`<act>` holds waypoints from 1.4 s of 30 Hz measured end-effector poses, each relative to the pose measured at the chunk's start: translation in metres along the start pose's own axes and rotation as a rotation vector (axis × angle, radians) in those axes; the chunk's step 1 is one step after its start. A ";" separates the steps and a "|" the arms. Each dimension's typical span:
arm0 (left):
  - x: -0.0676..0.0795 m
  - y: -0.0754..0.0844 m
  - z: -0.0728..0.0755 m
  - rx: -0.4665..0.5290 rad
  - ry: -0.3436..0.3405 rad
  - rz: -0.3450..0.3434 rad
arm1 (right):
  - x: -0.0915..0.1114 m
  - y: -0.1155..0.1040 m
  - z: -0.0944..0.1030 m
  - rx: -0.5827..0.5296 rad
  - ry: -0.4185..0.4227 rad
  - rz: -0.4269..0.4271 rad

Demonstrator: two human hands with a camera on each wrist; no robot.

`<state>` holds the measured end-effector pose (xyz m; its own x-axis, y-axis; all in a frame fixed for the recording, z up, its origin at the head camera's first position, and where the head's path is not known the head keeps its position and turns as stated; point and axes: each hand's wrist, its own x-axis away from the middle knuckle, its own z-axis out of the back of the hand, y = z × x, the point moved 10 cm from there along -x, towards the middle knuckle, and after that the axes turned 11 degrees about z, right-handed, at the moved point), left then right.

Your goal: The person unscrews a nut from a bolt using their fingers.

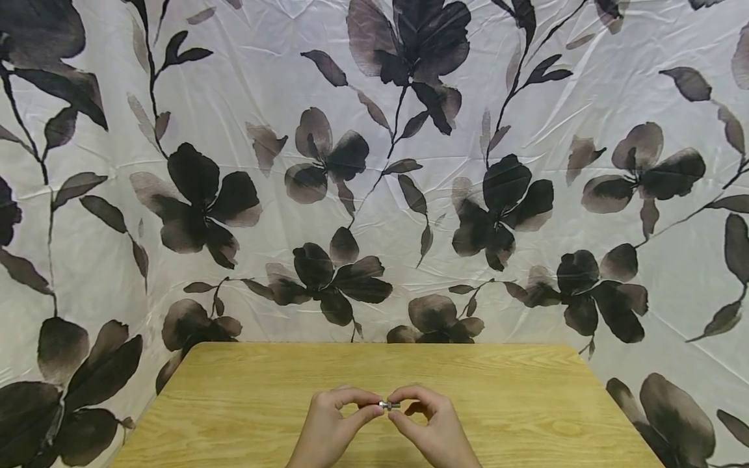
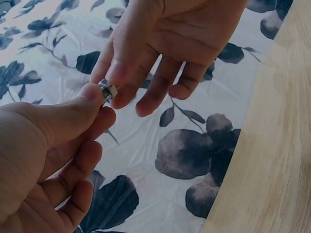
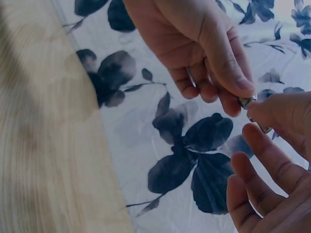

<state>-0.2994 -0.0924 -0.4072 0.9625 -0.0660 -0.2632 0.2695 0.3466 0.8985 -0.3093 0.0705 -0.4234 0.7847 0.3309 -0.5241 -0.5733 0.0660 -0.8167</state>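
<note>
A small metal bolt [image 1: 383,404] lies crosswise between the two hands, low over the table, its threaded end toward the right. My left hand [image 1: 335,417] pinches its left end between thumb and index finger. On the shank sits a hex nut [image 1: 389,406]; my right hand [image 1: 432,419] pinches at it with thumb and index fingertip. In the left wrist view the shiny bolt hardware [image 2: 108,91] shows between the fingertips, partly covered. The right wrist view shows the left thumb and right thumb close together, hiding most of the metal. The other fingers curve loosely.
A wood-grain table [image 1: 246,390] with rounded far corners lies beneath the hands. Behind it and at both sides hangs a white cloth [image 1: 421,227] printed with dark flowers.
</note>
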 end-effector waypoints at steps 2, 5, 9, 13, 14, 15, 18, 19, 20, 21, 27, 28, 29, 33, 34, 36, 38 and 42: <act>0.001 0.001 0.001 0.010 0.013 -0.005 | 0.001 0.002 0.001 0.005 0.008 -0.015; 0.001 0.003 0.003 0.015 0.037 -0.017 | 0.001 0.004 0.003 0.009 0.033 -0.059; 0.001 0.003 0.004 0.002 0.044 -0.019 | 0.003 0.008 0.008 0.018 0.075 -0.141; 0.000 0.001 0.001 -0.008 0.024 -0.019 | 0.004 0.013 0.010 0.035 0.076 -0.198; 0.000 0.000 0.000 -0.009 0.020 -0.023 | 0.004 0.013 0.009 0.041 0.068 -0.200; -0.001 0.001 0.000 -0.011 0.016 -0.030 | 0.004 0.013 0.008 0.040 0.057 -0.196; 0.000 0.002 -0.002 -0.017 0.011 -0.051 | 0.003 0.013 0.005 0.047 0.019 -0.174; 0.000 0.002 -0.002 -0.017 0.011 -0.057 | 0.003 0.012 0.004 0.046 0.008 -0.165; 0.000 0.002 -0.002 -0.017 0.011 -0.061 | 0.003 0.012 0.003 0.047 -0.003 -0.158; 0.000 0.003 -0.002 -0.017 0.013 -0.066 | 0.003 0.011 0.002 0.048 -0.012 -0.152; 0.001 0.001 -0.002 -0.015 0.010 -0.051 | 0.004 0.010 0.001 0.038 -0.023 -0.165; 0.001 0.001 -0.002 -0.016 0.008 -0.047 | 0.005 0.010 0.001 0.031 -0.019 -0.171; 0.001 0.001 -0.002 -0.018 0.004 -0.040 | 0.005 0.010 0.002 0.026 -0.014 -0.174; 0.001 0.001 -0.002 -0.018 0.010 -0.037 | 0.004 0.008 0.002 0.014 0.001 -0.160; 0.001 0.002 -0.001 -0.015 0.012 -0.036 | 0.004 0.007 0.002 0.014 0.003 -0.151; 0.002 0.002 -0.001 -0.011 0.018 -0.037 | 0.004 0.006 0.002 0.014 0.004 -0.137; 0.002 0.001 -0.001 -0.008 0.022 -0.036 | 0.003 0.004 0.002 0.014 0.003 -0.122; 0.002 0.001 -0.001 -0.014 0.022 -0.043 | 0.004 0.001 0.002 0.012 0.000 -0.085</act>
<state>-0.2967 -0.0915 -0.4071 0.9490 -0.0604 -0.3096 0.3102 0.3568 0.8812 -0.3076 0.0732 -0.4260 0.8307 0.3234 -0.4531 -0.5074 0.1052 -0.8552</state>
